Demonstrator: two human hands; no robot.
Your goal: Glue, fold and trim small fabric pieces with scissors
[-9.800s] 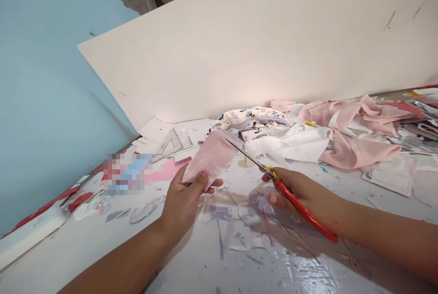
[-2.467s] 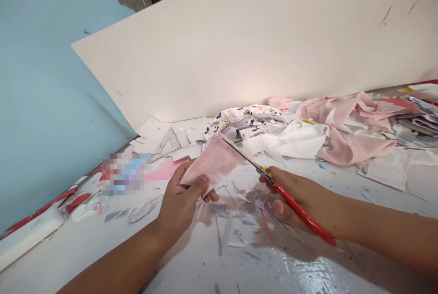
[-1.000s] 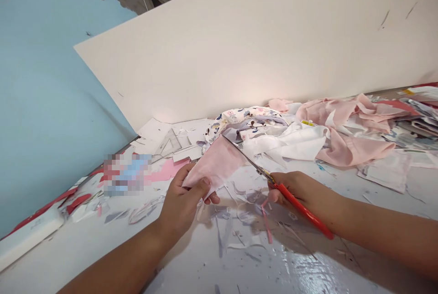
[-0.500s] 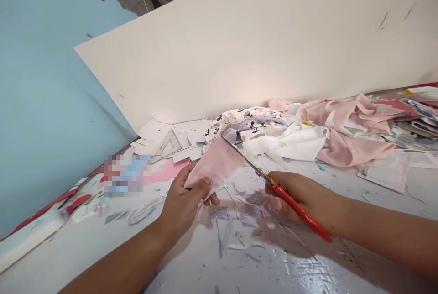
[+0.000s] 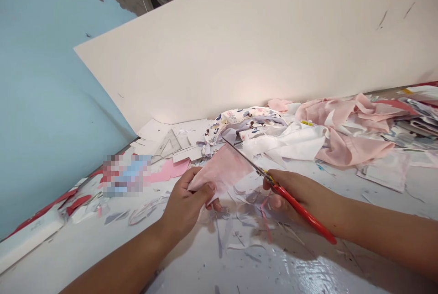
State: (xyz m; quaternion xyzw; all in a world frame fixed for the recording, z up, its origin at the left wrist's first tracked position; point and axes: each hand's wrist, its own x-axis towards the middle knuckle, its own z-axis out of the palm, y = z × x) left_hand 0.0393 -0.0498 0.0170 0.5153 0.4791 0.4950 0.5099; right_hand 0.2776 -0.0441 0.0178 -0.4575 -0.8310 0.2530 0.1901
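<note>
Left hand: thumb on top, fingers underneath, closed in a pinch on the near-left end of the pink fabric piece. Fabric sits mid-view between the two hands, held up over the white table, one corner pointing away from the wearer.

Right hand: fingers wrapped round the scissors, grip closed. Red handle runs back under the palm toward the wrist, yellow bit near the pivot. Blades point up-left along the fabric's right edge, tips just past its far corner. Blades look close together; can't tell from this angle whether any cloth is between them.

Behind the fabric: floral cloth in a heap, white cloth just right of it, then crumpled pink cloth further right. A flat pale square lies in front of that pink cloth.

Left of the fabric: pink sheet, clear triangle ruler behind it. Red scraps and a white block at far left.

Thin offcuts scattered on the table below both hands. White panel stands along the back, blue wall to the left.
</note>
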